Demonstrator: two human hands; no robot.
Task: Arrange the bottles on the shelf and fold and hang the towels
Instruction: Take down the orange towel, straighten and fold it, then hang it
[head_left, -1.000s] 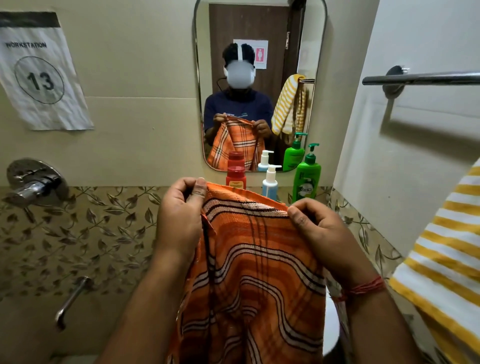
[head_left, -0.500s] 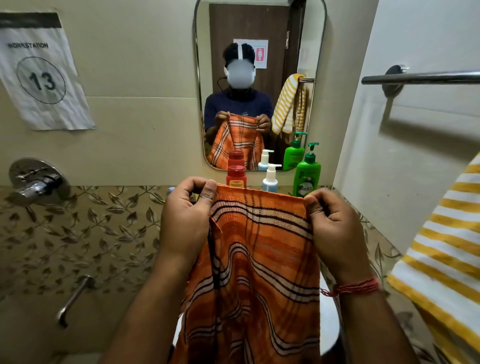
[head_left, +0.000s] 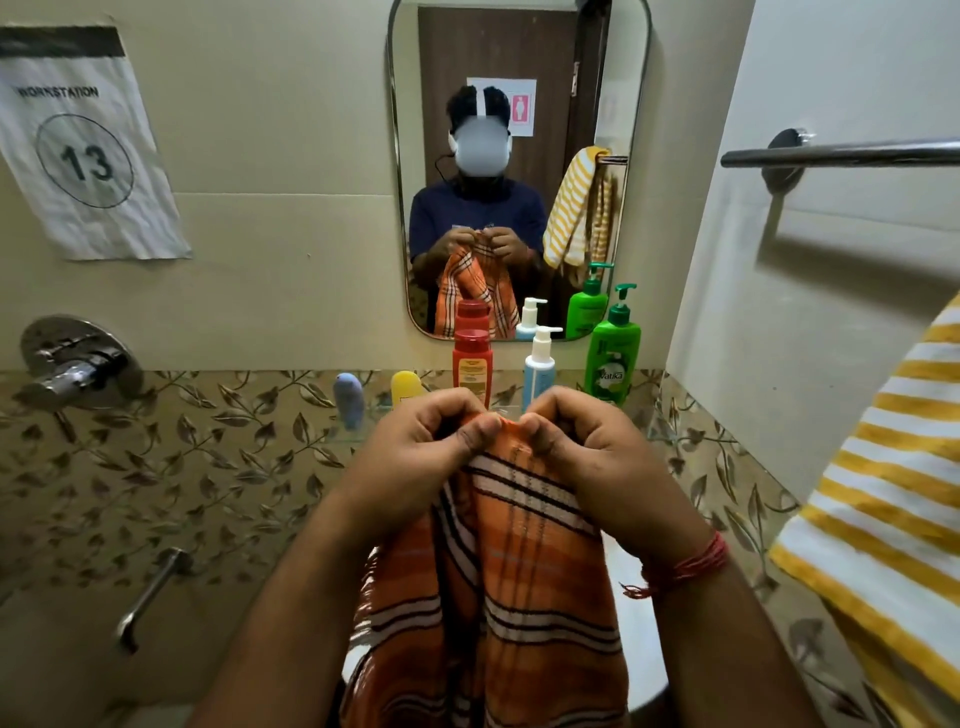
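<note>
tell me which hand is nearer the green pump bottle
Right. The right hand pinches the orange towel just below-left of the green pump bottle; the left hand is farther left.

Non-task fixtures and fittings in view.

A creased paper sign reading "WORKSTATION 13", black band along its top, is fixed to the cream wall at upper left. Below it at left, a chrome tap valve is mounted just above a band of leaf-patterned tiles that runs across mid-frame; a chrome spout projects lower down at lower left. A round-cornered mirror hangs at top centre, reflecting a dark wooden door with a pink-and-white restroom sign on it. A white basin rim shows at lower centre right.
</note>
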